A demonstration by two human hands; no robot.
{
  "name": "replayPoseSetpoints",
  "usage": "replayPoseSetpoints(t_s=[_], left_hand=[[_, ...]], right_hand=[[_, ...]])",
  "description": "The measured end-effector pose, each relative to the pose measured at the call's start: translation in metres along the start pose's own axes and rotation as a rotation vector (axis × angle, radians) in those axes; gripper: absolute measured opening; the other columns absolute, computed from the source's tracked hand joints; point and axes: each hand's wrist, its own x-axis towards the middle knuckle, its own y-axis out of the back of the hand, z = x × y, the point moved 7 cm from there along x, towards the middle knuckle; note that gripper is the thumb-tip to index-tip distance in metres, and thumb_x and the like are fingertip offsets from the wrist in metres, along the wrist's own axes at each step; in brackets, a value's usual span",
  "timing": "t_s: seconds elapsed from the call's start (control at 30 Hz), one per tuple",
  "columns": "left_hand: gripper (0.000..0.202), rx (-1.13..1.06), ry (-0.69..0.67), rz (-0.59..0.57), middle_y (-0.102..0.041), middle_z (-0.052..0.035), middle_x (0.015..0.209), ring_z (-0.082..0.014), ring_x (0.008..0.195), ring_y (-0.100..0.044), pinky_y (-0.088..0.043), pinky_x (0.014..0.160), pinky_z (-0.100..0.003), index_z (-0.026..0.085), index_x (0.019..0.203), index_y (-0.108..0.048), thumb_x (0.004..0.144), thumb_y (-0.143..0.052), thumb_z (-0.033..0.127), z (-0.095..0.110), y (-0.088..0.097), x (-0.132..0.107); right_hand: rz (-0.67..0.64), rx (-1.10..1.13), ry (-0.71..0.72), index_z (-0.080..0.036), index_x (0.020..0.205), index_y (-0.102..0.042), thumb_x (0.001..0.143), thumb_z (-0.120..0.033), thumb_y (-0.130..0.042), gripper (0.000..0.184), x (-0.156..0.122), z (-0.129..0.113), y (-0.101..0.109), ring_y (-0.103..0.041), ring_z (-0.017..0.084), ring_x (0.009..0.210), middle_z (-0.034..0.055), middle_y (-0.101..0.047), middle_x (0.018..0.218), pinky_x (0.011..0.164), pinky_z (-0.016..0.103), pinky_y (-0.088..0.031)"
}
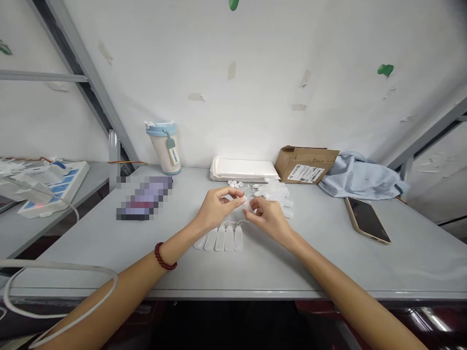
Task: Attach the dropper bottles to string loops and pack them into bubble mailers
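Observation:
Between the thumb and index finger of my left hand (218, 208) is a small white cap (244, 200). My right hand (269, 217) is close beside it, fingers curled in; whatever they pinch is too small to make out. Just below my hands lies a row of several flat, translucent white pouch-like pieces (220, 239) with thin white cords at their tops. More such white pieces (273, 190) are heaped beyond my right hand, partly hidden by it. Several loose white caps (235, 184) sit on the table past my left fingers.
Along the wall stand a tumbler (164, 148), a white stack of trays (244, 169), an opened cardboard box (306, 165) and a crumpled blue cloth (361, 175). A phone (368, 220) lies right, a pixelated item (146, 198) left. A white cable (109, 291) loops over my left forearm.

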Motion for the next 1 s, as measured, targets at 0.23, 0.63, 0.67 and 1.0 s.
replayPoseSetpoints(t_s=[0.23,0.63,0.67,1.0], left_hand=[[0.024,0.035,-0.007,0.019,-0.067,-0.0049,0.090,-0.0188,0.086,-0.061,-0.049,0.071,-0.027,0.017,0.088,-0.068,0.074,-0.065,0.036,-0.004,0.001,0.002],[0.023,0.055,0.095,-0.153,-0.069,-0.0037,0.085,-0.0147,0.071,-0.059,-0.045,0.058,-0.023,0.016,0.083,-0.069,0.078,-0.058,0.036,-0.004,-0.003,0.003],[0.023,0.059,0.115,-0.159,-0.068,-0.0035,0.081,-0.0137,0.067,-0.058,-0.044,0.056,-0.023,0.016,0.081,-0.069,0.077,-0.058,0.035,-0.004,-0.003,0.003],[0.034,0.024,0.127,-0.221,-0.065,-0.0058,0.073,-0.0116,0.059,-0.053,-0.040,0.048,-0.020,0.013,0.071,-0.063,0.079,-0.053,0.044,-0.010,-0.005,0.006]], right_hand=[[0.006,0.001,0.042,-0.019,0.071,-0.049,0.074,-0.033,-0.055,0.016,-0.001,-0.006,0.003,-0.038,0.007,0.041,-0.0063,-0.045,0.049,0.043,0.021,-0.030],[0.034,-0.057,0.131,-0.018,0.081,-0.056,0.078,-0.032,-0.054,0.014,-0.002,-0.006,0.007,-0.046,0.008,0.045,-0.0002,-0.061,0.065,0.048,0.022,-0.036],[0.040,-0.064,0.138,-0.018,0.082,-0.056,0.078,-0.032,-0.054,0.015,-0.002,-0.007,0.007,-0.046,0.008,0.046,0.0009,-0.062,0.069,0.049,0.022,-0.036],[0.074,-0.084,0.184,-0.017,0.091,-0.058,0.082,-0.033,-0.050,0.021,-0.004,-0.012,0.010,-0.048,0.011,0.052,0.0040,-0.063,0.072,0.054,0.025,-0.039]])
